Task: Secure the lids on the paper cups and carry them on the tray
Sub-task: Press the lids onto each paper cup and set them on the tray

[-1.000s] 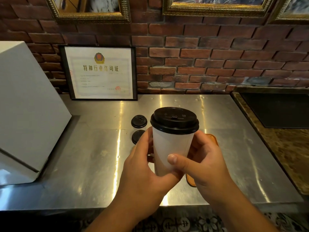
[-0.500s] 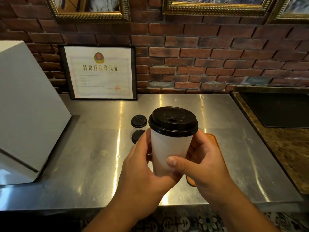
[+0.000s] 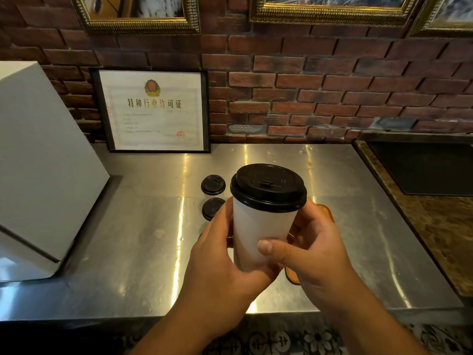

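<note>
Head view: two bare forearms come in from 6 o'clock and meet at frame centre above the steel counter (image 3: 143,239).
Left hand (image 3: 220,254): wrapped round the paper cup (image 3: 258,234) on its lower left side, back of the hand toward the camera.
Right hand (image 3: 317,252): gripping the cup's right side, thumb laid across the front wall, fingers hidden behind.
Cup: white, upright, held at centre; black lid (image 3: 267,187) sits on its rim.
Tray (image 3: 326,211): orange, on the counter, mostly hidden by the right hand; edges show at the cup's 3 and 5 o'clock.
Loose lids: far one (image 3: 213,185) and near one (image 3: 212,207) at the cup's 10 o'clock, the near one partly covered by the left hand.
Farther back: white box (image 3: 38,162) at 9 o'clock; framed certificate (image 3: 153,111) at 11 against the brick wall (image 3: 332,85).
Count: one cup, three lids, one tray.
</note>
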